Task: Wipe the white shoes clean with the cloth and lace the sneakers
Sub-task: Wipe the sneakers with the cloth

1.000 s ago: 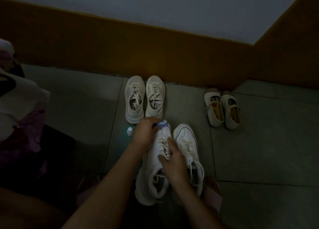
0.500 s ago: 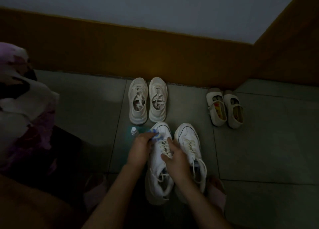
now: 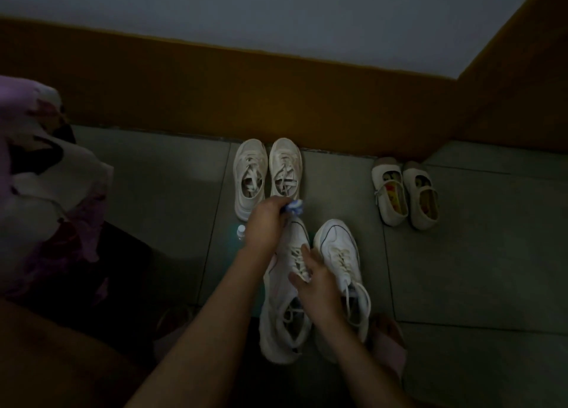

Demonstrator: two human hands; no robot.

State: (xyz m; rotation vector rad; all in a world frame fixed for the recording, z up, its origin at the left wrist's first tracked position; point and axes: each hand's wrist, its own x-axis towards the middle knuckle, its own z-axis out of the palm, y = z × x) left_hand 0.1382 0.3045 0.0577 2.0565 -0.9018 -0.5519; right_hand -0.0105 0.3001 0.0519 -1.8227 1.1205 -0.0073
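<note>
Grips bunched cloth [image 3: 293,207] in left hand [image 3: 266,220] at toe of white sneaker [image 3: 278,287], centre frame, on floor [image 3: 153,223]. Steadies laces with flat, relaxed right hand [image 3: 313,280]. Judged light, soft-uppered; best held midfoot.

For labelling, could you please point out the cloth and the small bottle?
cloth [image 3: 294,207]: head view, its bunched blue-and-white end.
small bottle [image 3: 241,230]: head view, its white cap.
</note>
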